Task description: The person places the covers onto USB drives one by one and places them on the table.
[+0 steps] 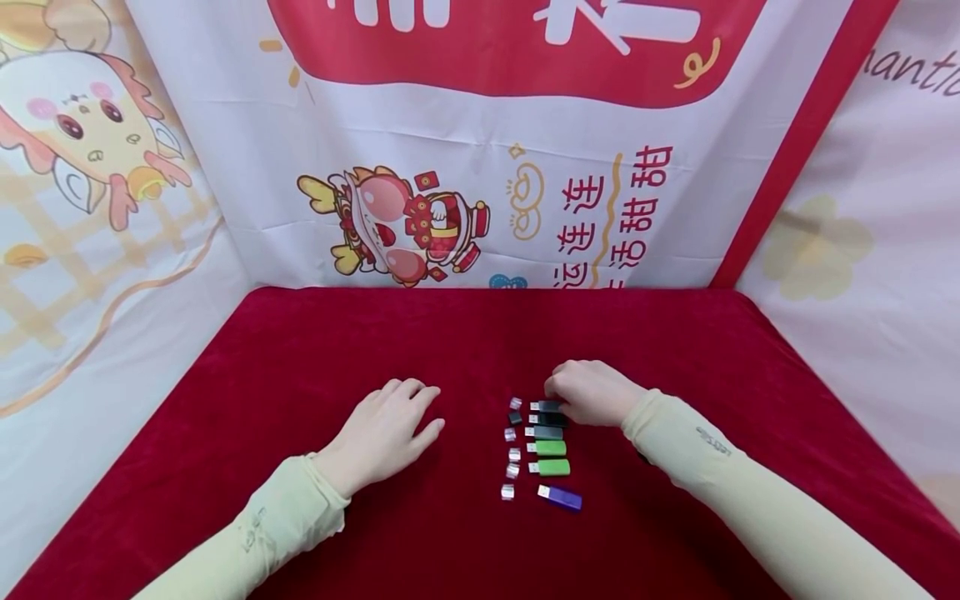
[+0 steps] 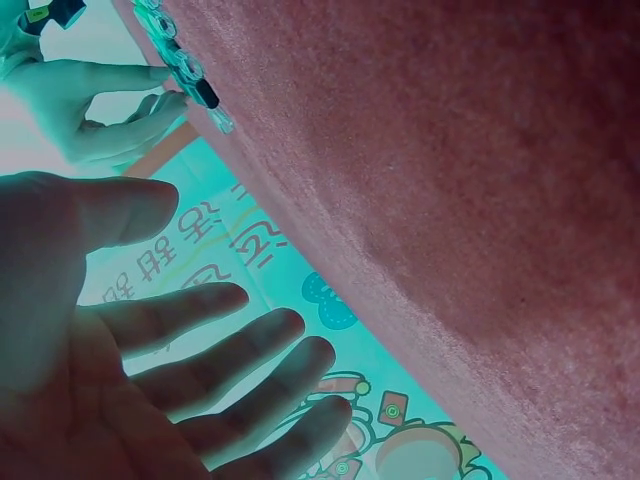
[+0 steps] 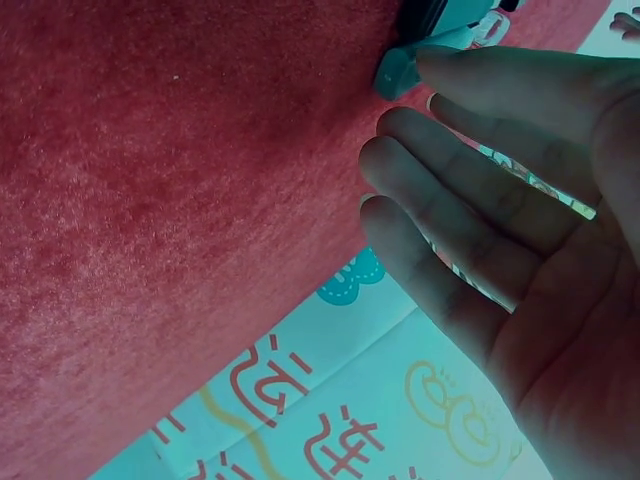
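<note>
Several USB flash drives lie in a column on the red cloth, metal plugs to the left. In the head view my right hand is at the far end of the column. Its thumb and index finger pinch the rear end of the farthest grey USB flash drive. Nearer me follow a black drive, another grey drive, a green drive, a second green drive and a slightly slanted purple drive. My left hand hovers left of them, fingers spread, holding nothing.
Left of the drives runs a column of small caps: a black cap and several clear caps, such as the nearest clear cap. The red cloth covers the table. Printed white curtains stand behind and at both sides.
</note>
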Demonstrator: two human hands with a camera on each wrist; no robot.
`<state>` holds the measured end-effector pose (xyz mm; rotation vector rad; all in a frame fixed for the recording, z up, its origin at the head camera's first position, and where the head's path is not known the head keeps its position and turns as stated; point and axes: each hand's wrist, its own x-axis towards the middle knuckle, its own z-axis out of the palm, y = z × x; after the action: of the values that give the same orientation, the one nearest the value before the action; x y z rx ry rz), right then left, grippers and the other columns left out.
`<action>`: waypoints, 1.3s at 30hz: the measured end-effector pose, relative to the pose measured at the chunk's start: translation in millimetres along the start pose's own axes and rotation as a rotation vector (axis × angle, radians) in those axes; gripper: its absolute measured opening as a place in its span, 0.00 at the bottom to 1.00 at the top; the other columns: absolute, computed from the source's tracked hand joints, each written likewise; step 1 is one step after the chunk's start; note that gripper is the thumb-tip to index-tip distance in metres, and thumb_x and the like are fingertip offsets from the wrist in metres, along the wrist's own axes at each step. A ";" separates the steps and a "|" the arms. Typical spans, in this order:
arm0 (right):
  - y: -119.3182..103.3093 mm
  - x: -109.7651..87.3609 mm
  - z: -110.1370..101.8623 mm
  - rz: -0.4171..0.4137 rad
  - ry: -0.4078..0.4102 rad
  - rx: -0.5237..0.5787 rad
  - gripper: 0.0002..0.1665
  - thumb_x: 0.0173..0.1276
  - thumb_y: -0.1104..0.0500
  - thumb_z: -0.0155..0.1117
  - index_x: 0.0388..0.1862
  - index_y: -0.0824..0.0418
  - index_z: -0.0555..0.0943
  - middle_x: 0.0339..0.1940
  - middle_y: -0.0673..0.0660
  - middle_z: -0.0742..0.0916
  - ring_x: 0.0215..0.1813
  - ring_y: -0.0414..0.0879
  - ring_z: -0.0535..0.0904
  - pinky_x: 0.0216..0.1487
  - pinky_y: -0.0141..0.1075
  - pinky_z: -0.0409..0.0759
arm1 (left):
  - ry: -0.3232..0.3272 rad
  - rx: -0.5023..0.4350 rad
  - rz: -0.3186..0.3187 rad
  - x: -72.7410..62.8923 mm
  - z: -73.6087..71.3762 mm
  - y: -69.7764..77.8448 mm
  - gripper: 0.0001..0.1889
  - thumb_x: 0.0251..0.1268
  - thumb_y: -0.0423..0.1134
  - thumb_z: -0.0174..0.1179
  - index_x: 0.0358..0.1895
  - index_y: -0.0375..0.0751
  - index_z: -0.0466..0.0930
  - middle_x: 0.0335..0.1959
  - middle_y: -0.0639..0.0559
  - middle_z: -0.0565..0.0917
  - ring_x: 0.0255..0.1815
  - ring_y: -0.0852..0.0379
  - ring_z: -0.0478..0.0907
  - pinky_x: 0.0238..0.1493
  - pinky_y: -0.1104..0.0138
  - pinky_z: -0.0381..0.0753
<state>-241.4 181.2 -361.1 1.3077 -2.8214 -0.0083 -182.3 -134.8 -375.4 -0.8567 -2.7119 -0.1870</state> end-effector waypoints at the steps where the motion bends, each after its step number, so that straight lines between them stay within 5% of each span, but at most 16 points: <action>1: 0.0 0.5 0.3 -0.004 -0.003 0.000 0.09 0.57 0.62 0.76 0.38 0.58 0.88 0.34 0.53 0.86 0.35 0.43 0.80 0.38 0.37 0.82 | 0.001 0.001 0.001 -0.2 0.0 0.0 0.22 0.66 0.48 0.61 0.55 0.36 0.80 0.49 0.43 0.80 0.46 0.45 0.77 0.47 0.55 0.79; 29: -6.2 19.5 1.6 -0.053 -0.111 -0.097 0.06 0.55 0.60 0.78 0.30 0.58 0.88 0.25 0.50 0.83 0.30 0.42 0.79 0.33 0.34 0.80 | -0.018 0.020 0.017 2.1 -1.8 5.3 0.18 0.65 0.48 0.62 0.50 0.38 0.84 0.46 0.46 0.81 0.43 0.48 0.78 0.43 0.57 0.80; 39: -4.4 20.0 0.3 -0.044 -0.076 -0.094 0.05 0.51 0.62 0.77 0.25 0.56 0.86 0.22 0.48 0.80 0.25 0.40 0.74 0.28 0.34 0.77 | -0.049 -0.007 0.013 13.2 0.0 3.2 0.17 0.66 0.47 0.61 0.50 0.39 0.83 0.44 0.47 0.82 0.41 0.50 0.79 0.41 0.59 0.81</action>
<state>-251.0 163.1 -360.9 1.3768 -2.8147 -0.1929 -190.7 -125.1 -371.1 -0.8920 -2.7513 -0.1757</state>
